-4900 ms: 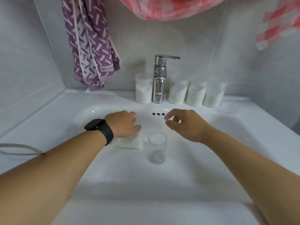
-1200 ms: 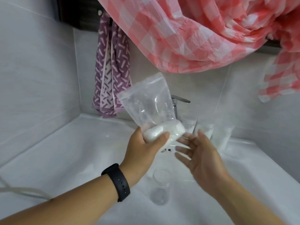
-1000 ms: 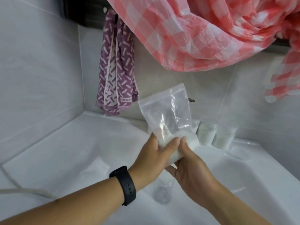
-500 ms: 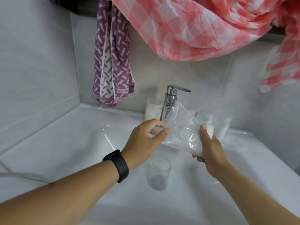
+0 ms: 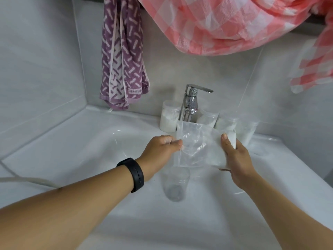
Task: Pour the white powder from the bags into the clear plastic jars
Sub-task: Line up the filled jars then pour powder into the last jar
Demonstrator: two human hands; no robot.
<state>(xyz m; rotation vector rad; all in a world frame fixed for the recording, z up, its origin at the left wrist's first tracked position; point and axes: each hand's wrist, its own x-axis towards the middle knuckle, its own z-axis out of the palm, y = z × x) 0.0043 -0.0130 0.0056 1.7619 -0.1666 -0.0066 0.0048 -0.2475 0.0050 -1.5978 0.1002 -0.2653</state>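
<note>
Above the sink (image 5: 90, 145) middle, the left hand (image 5: 160, 150) now pinches the bag (image 5: 198, 147) mouth edge; the right hand (image 5: 236, 159) grips its powder end, tipped sideways over the empty jar (image 5: 175, 184), so pouring seems close.

Black wristband (image 5: 135, 175), bare forearms

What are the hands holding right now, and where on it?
Both hold the clear bag: the left hand pinches its open-end left edge, and the right hand grips the powder-filled end, above the empty jar.
</note>
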